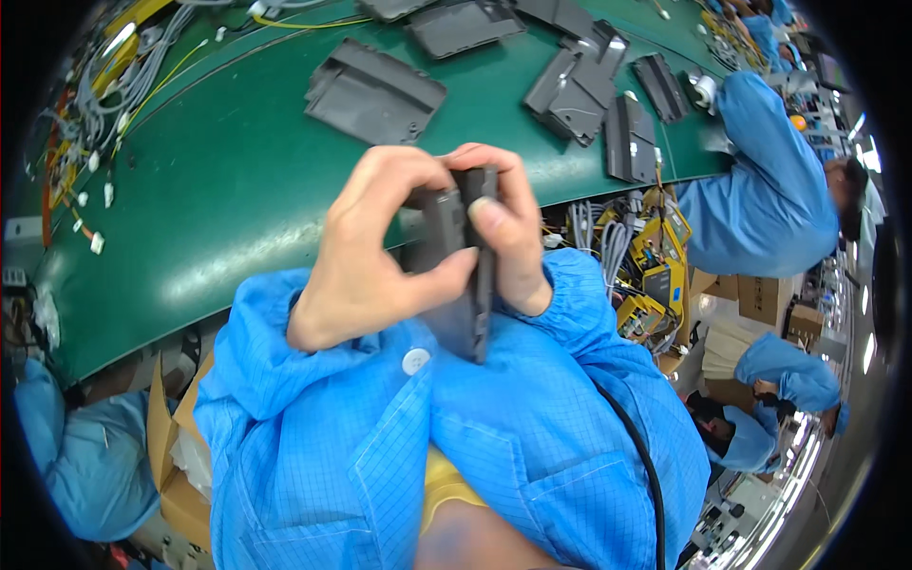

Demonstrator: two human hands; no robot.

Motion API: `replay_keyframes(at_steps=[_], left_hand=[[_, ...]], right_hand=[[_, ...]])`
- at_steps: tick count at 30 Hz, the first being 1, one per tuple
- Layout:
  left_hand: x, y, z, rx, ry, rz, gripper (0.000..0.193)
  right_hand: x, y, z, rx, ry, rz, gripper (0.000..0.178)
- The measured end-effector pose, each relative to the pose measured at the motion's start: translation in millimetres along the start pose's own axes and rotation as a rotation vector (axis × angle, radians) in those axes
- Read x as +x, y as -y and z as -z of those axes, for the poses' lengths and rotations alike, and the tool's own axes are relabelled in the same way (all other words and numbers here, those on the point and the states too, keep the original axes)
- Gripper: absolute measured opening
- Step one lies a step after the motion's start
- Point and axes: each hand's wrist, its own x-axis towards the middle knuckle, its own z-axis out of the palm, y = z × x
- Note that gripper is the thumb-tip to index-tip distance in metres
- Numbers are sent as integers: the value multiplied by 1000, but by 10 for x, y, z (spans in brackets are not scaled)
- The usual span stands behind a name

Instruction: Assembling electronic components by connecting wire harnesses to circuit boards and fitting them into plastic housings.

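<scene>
Close in front of my chest, both hands hold a dark grey plastic housing (482, 285) on edge. It looks like two shell halves lying face to face, with a narrow gap between them near the top. My left hand (375, 242) wraps the left side, its thumb pressed on the face and its fingers over the top. My right hand (514, 228) grips the other side, thumb on the upper edge. Beyond my hands, a similar grey plastic shell (372, 93) lies on the green table (218, 190). The lower part of the housing is blurred.
More grey shells (575, 90) lie at the far side and right. Bundled cables (157, 71) cover the table's left end. A box of yellow units and wires (655, 275) stands at the right edge. A co-worker in blue (760, 199) sits to the right; another's sleeve (95, 456) shows lower left.
</scene>
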Motion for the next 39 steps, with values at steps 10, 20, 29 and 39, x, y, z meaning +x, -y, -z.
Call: replay_keyframes(at_steps=[10,20,29,39], left_hand=[[-157,73,-54,-170,-234,-45,39],[391,113,176,235,-563,-327,12],[1831,1143,-400,447,21,-190,48],[1975,1643,734,830,130,323,59]], right_hand=[[-73,-53,42,-114,-52,179,51],[191,146,495,-218,-347,278,52],[1600,213,1249,-1254,-500,9,62],[845,18,1534,-1563,-521,-14,68]])
